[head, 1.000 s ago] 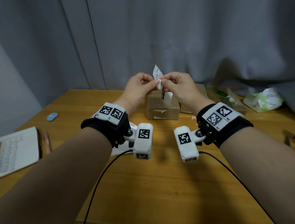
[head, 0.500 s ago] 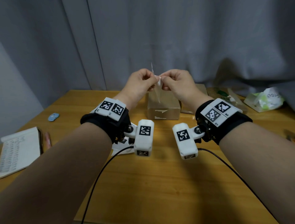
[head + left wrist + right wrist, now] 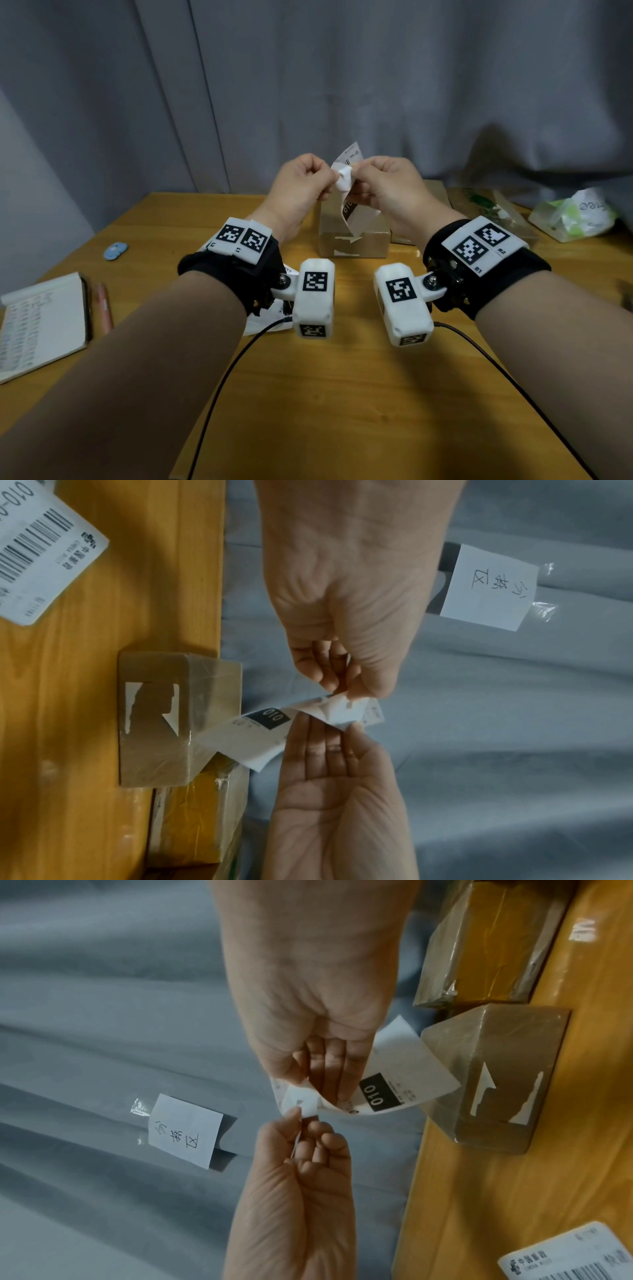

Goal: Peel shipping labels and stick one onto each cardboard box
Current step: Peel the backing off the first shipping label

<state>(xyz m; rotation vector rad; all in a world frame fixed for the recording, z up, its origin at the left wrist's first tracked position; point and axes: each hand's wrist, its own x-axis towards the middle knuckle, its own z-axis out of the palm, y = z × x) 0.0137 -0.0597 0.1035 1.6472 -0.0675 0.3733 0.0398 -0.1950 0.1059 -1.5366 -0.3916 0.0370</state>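
The left hand (image 3: 301, 185) pinches a lifted white corner between thumb and curled forefinger, and the right hand (image 3: 387, 186) grips the rest of the white printed shipping label (image 3: 349, 202), fingers folded round its curled sheet; both are raised together above the far middle of the yellow wooden surface (image 3: 342, 394), fingertips nearly meeting. From the right wrist view the corner looks folded back on itself, so I judge that the sticker is only starting to part from its backing, though which layer each hand holds cannot be told. The label hangs just in front of and above a small brown cardboard box wrapped in clear tape (image 3: 352, 241), not touching it; the box's near face carries only torn white scraps, no whole label. Behind it, at the right, lies a flatter brown taped cardboard box (image 3: 479, 947), also bare as far as the pictures show. A second white barcoded shipping label (image 3: 41, 550) rests flat on the surface below the left wrist, unpeeled by the look of it. Further out are an open lined notebook (image 3: 41, 325) with a pink pen (image 3: 104, 306) beside it at the left edge, some pale blue round discs (image 3: 115, 250), a crumpled plastic bag with green print (image 3: 575, 214) at the right, and a grey curtain (image 3: 342, 85) behind. By my reckoning the task is early: no box is labelled yet, and peeling, placing and pressing down remain for each
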